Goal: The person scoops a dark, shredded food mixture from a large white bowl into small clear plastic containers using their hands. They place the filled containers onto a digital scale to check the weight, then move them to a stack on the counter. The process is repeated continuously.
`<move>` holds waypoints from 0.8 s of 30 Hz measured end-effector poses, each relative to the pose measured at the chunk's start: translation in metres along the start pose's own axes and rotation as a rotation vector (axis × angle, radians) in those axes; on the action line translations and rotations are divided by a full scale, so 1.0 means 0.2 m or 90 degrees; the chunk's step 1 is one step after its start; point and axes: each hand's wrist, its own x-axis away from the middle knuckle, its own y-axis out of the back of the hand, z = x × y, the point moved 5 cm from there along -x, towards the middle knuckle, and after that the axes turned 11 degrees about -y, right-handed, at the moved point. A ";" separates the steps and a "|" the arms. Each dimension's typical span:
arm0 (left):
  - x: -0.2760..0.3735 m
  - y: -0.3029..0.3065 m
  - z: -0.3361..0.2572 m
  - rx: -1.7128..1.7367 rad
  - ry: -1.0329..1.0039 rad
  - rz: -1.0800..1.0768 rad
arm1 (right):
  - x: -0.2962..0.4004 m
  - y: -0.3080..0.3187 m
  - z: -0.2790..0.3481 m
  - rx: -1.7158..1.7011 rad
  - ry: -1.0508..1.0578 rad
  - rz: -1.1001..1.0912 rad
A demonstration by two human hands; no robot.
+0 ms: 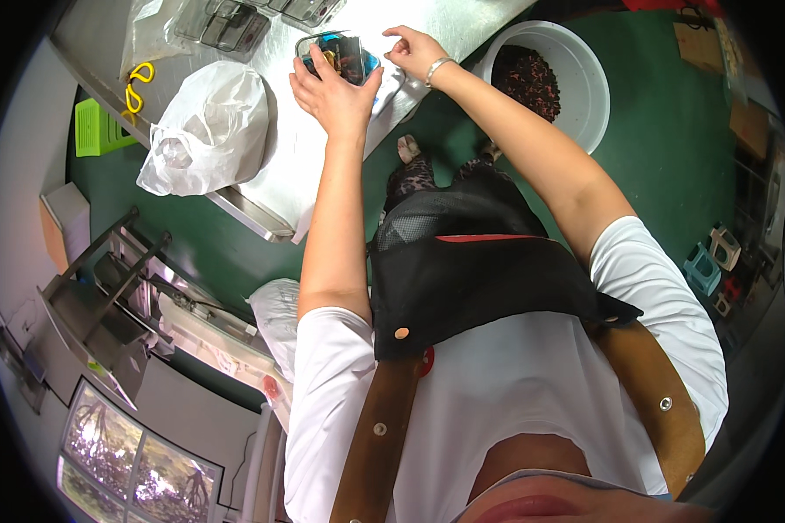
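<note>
My left hand (pixel 340 95) is spread around the near side of a clear plastic box (pixel 348 53) on the steel table (pixel 301 137). Dark contents, a yellowish piece and some blue show inside or beneath the box; glare hides detail. Its thumb lies at the right side and the fingers reach over the left and top. To the right, apart from the box, is my right hand (pixel 420 53), wearing a silver bracelet (pixel 437 68). The index finger points out while the others curl, and I see nothing held. Just below it a dark cable (pixel 396 91) runs along the tabletop.
Left of my left arm sits a white plastic bag (pixel 216 124), with yellow-handled scissors (pixel 137 85) beyond it. Several clear plastic boxes (pixel 232 29) stand at the far side. A white tub (pixel 598 104) of dark, reddish dried pieces (pixel 523 82) is right of the table. A green plastic stool (pixel 95 127) stands on the floor.
</note>
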 end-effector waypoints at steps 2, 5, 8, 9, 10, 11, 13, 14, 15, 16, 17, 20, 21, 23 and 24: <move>-0.02 -0.03 0.01 -0.019 0.007 0.007 | -0.04 -0.03 0.04 0.052 0.004 -0.014; -0.03 -0.06 0.05 0.006 0.028 0.017 | -0.10 -0.07 0.07 0.092 0.019 -0.029; -0.04 -0.02 0.06 0.066 0.034 0.003 | -0.13 -0.06 0.09 0.116 0.065 -0.065; -0.04 -0.01 0.08 0.125 0.031 -0.016 | -0.14 -0.06 0.10 0.119 0.065 -0.066; -0.05 0.01 0.13 0.184 0.029 -0.035 | -0.14 -0.06 0.11 0.123 0.064 -0.068; -0.06 0.04 0.17 0.243 0.026 -0.055 | -0.14 -0.06 0.13 0.127 0.063 -0.070; -0.05 0.08 0.22 0.358 0.070 -0.080 | -0.16 -0.05 0.12 0.099 0.066 -0.076; -0.05 0.08 0.25 0.419 0.106 -0.074 | -0.16 -0.04 0.11 0.087 0.064 -0.073; -0.05 0.09 0.28 0.476 0.145 -0.070 | -0.16 -0.04 0.13 0.072 0.064 -0.066; -0.05 0.09 0.31 0.508 0.168 -0.065 | -0.16 -0.04 0.15 0.083 0.079 -0.077; -0.05 0.10 0.33 0.551 0.189 -0.064 | -0.15 -0.04 0.18 0.089 0.110 -0.082; -0.04 0.10 0.36 0.648 0.245 -0.098 | -0.09 -0.05 0.33 0.113 0.219 -0.074; -0.04 0.11 0.37 0.680 0.269 -0.116 | -0.06 -0.07 0.39 0.197 0.288 -0.057; -0.04 0.11 0.37 0.710 0.294 -0.131 | -0.01 -0.14 0.49 0.363 0.426 -0.020; -0.03 0.10 0.37 0.709 0.294 -0.126 | 0.03 -0.19 0.50 0.435 0.458 -0.025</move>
